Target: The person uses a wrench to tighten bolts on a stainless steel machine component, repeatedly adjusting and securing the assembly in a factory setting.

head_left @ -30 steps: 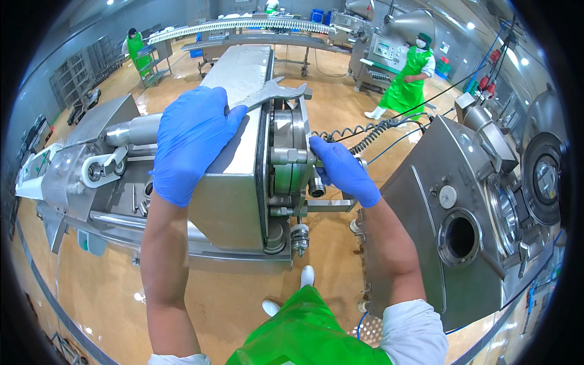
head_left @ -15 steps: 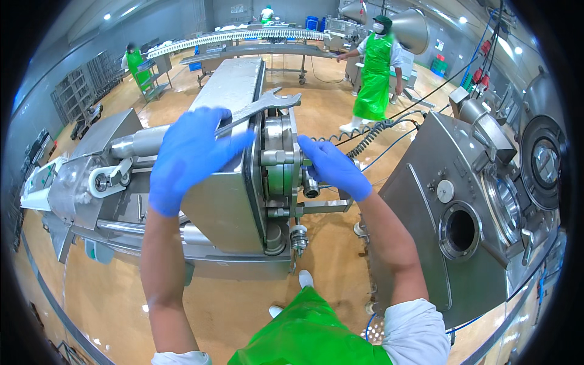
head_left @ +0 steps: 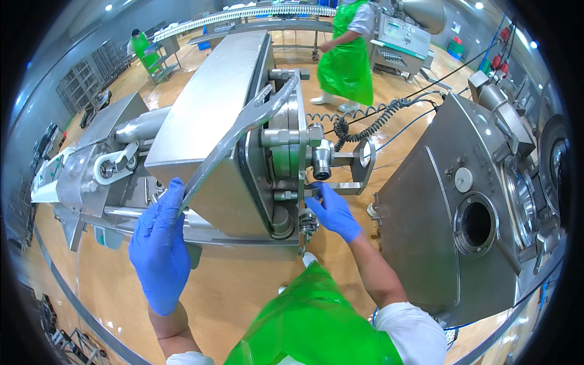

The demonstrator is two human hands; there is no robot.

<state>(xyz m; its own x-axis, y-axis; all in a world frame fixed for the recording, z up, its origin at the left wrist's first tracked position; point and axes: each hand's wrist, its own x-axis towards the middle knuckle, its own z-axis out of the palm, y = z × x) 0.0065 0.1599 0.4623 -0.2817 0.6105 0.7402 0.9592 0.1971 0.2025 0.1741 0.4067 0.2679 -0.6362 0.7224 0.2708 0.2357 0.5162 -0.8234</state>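
Up and rightward from the left hand [head_left: 160, 249], whose fingers lie straight and together at its near end, the wrench [head_left: 234, 135] slants over the machine [head_left: 201, 100] toward a bolt [head_left: 303, 74], while below a valve [head_left: 321, 163] the right hand [head_left: 333, 214] bends its fingers, though whether either hand clasps anything I cannot tell.

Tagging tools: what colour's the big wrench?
The wrench is plain silver-grey, best seen in the head view.
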